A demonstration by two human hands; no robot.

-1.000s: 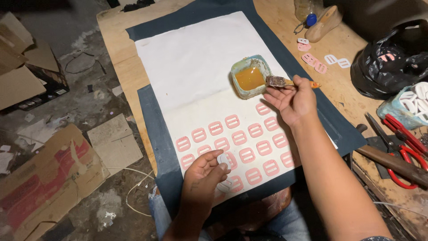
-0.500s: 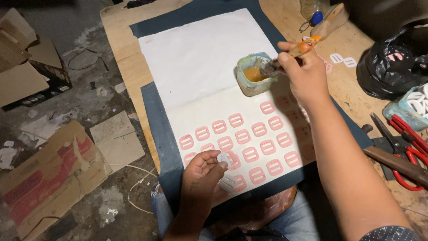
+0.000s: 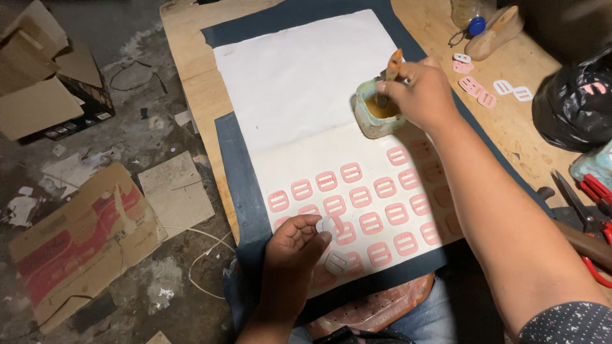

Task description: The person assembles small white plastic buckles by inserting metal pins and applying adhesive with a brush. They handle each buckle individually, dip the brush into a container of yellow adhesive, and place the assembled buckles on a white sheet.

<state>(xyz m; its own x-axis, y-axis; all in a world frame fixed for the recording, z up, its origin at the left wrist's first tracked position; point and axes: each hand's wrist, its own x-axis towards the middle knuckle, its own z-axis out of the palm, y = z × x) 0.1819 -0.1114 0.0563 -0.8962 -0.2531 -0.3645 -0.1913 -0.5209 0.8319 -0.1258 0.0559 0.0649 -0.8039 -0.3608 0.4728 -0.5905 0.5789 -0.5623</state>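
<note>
My right hand (image 3: 422, 94) grips a small orange-handled brush (image 3: 391, 67) and dips its tip into a round cup of amber glue (image 3: 376, 109) standing on a big white paper sheet (image 3: 306, 83). Rows of several pink slotted buckle pieces (image 3: 376, 204) lie on the lower half of that sheet. My left hand (image 3: 290, 251) rests at the sheet's near edge and pinches one pale buckle piece (image 3: 325, 225) between thumb and fingers. Another pale piece (image 3: 336, 262) lies just beside that hand. A dark blue mat (image 3: 239, 172) lies under the paper.
The wooden bench (image 3: 191, 76) carries loose pink and white buckles (image 3: 484, 89), a wooden shoe last (image 3: 494, 32), a black plastic bag (image 3: 574, 102) and red-handled pliers (image 3: 593, 210) at the right. Cardboard pieces (image 3: 83, 236) and scraps lie on the floor to the left.
My right hand has carried the brush from above the pink pieces back to the cup and lowered its tip into the glue. My left hand stays put with its piece.
</note>
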